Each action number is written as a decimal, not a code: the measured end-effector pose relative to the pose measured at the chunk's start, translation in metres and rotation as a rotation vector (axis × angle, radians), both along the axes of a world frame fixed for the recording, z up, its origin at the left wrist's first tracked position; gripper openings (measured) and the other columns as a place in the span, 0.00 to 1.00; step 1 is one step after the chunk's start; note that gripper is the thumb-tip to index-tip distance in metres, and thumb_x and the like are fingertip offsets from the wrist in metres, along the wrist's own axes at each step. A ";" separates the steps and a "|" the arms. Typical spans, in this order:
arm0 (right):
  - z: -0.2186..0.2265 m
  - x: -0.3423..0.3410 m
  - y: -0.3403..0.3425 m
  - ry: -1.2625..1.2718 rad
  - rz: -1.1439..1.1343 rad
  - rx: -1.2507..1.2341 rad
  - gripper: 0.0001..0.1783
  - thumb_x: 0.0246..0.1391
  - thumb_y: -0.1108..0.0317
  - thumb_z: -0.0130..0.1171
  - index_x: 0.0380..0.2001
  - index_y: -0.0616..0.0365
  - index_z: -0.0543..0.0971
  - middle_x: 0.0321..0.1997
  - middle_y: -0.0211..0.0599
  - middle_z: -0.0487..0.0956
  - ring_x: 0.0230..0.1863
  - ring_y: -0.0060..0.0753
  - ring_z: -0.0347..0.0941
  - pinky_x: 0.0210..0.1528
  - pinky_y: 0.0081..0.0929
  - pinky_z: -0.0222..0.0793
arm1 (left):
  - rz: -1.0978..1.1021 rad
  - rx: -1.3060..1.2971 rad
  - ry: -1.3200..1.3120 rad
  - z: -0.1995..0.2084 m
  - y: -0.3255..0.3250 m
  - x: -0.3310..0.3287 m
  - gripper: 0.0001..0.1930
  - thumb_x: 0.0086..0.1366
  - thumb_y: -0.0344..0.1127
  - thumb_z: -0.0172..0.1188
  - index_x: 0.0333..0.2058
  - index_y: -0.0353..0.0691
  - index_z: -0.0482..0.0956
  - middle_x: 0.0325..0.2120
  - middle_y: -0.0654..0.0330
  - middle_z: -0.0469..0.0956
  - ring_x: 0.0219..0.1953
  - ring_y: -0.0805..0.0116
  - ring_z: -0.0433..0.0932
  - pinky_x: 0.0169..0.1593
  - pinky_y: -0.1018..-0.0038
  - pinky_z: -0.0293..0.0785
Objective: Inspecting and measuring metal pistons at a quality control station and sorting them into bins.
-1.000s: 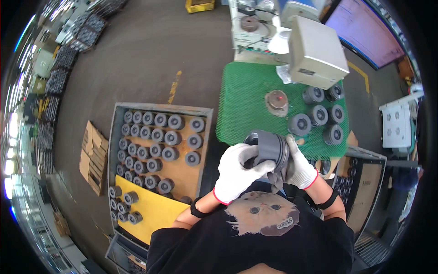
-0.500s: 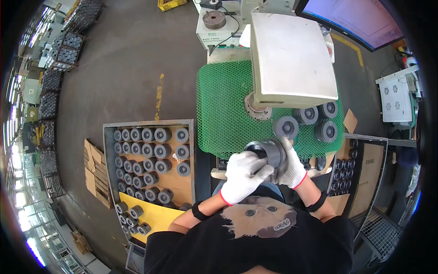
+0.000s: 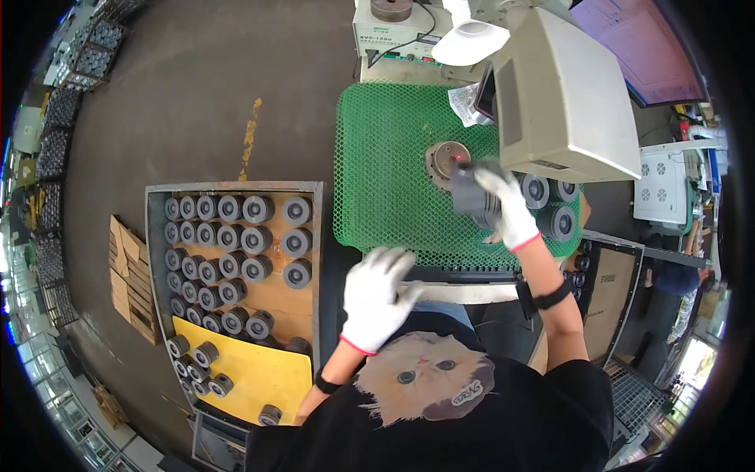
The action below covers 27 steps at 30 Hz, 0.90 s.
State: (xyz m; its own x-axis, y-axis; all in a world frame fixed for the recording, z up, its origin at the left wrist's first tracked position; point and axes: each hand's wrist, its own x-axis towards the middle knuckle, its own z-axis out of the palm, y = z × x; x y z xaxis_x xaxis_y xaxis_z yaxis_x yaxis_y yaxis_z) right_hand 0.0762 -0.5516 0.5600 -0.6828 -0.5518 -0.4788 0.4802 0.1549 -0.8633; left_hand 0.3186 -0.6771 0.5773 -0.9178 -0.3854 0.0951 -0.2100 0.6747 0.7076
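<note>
My right hand (image 3: 507, 208), in a white knit glove, grips a dark grey engine piston (image 3: 470, 195) above the green mesh mat (image 3: 377, 173); motion blurs both. The piston is tilted, close beside a round metal fixture (image 3: 445, 161) that has a small red light spot on it. My left hand (image 3: 379, 299), gloved too, is empty with fingers apart, just in front of the mat's near edge. Several more pistons stand on the mat's right side, among them one piston (image 3: 560, 223) right of my right hand.
A pale machine head (image 3: 566, 102) overhangs the mat, with a white lamp shade (image 3: 470, 43) beside it. At left, a metal-rimmed crate (image 3: 318, 236) holds rows of pistons, some on a yellow sheet (image 3: 252, 370). Another crate (image 3: 621, 295) stands at right.
My right hand has carried the piston forward toward the round fixture. My left hand has let go of it and drawn back left. The view has shifted, uncovering more of the fixture.
</note>
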 end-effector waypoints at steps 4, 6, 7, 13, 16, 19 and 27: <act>-0.025 -0.028 -0.028 0.625 0.135 0.467 0.32 0.41 0.61 0.73 0.52 0.56 0.73 0.51 0.43 0.76 0.52 0.42 0.74 0.55 0.37 0.71 | 0.174 0.028 -0.125 -0.040 -0.010 0.061 0.16 0.53 0.37 0.66 0.41 0.38 0.81 0.40 0.52 0.81 0.44 0.51 0.79 0.50 0.61 0.75; -0.035 -0.031 -0.038 1.126 0.196 0.626 0.39 0.33 0.57 0.75 0.52 0.53 0.73 0.52 0.47 0.73 0.52 0.51 0.72 0.55 0.42 0.71 | 0.231 0.033 -0.199 -0.042 -0.015 0.078 0.15 0.53 0.37 0.66 0.39 0.38 0.82 0.39 0.53 0.82 0.44 0.53 0.80 0.50 0.63 0.75; -0.042 -0.034 -0.039 1.127 0.200 0.632 0.39 0.33 0.57 0.75 0.52 0.53 0.73 0.52 0.47 0.73 0.52 0.51 0.72 0.55 0.42 0.71 | 0.231 0.040 -0.199 -0.042 -0.017 0.082 0.15 0.53 0.37 0.66 0.39 0.38 0.82 0.39 0.53 0.82 0.44 0.53 0.80 0.50 0.63 0.75; -0.047 -0.035 -0.052 1.288 0.468 0.791 0.42 0.37 0.49 0.69 0.57 0.48 0.69 0.57 0.43 0.70 0.57 0.49 0.70 0.53 0.44 0.74 | 0.269 -0.002 -0.252 -0.035 -0.021 0.096 0.16 0.55 0.39 0.65 0.40 0.37 0.82 0.39 0.53 0.82 0.44 0.52 0.79 0.49 0.61 0.75; -0.042 -0.035 -0.056 1.272 0.492 0.802 0.41 0.38 0.49 0.69 0.57 0.50 0.70 0.56 0.44 0.70 0.57 0.49 0.68 0.54 0.45 0.73 | 0.278 0.009 -0.292 -0.038 -0.019 0.098 0.16 0.54 0.39 0.66 0.41 0.38 0.82 0.41 0.54 0.82 0.45 0.53 0.79 0.51 0.62 0.74; -0.044 -0.036 -0.059 1.300 0.492 0.800 0.40 0.39 0.48 0.69 0.57 0.50 0.70 0.56 0.45 0.70 0.57 0.51 0.69 0.55 0.45 0.73 | 0.258 0.010 -0.285 -0.039 -0.017 0.098 0.16 0.54 0.38 0.66 0.41 0.38 0.82 0.41 0.54 0.82 0.45 0.53 0.79 0.51 0.62 0.74; -0.043 -0.042 -0.057 1.358 0.562 0.732 0.39 0.42 0.47 0.67 0.58 0.50 0.70 0.57 0.50 0.71 0.61 0.52 0.66 0.59 0.48 0.69 | 0.222 -0.012 -0.271 -0.042 -0.010 0.098 0.16 0.53 0.38 0.65 0.40 0.38 0.82 0.40 0.54 0.82 0.44 0.52 0.79 0.49 0.62 0.75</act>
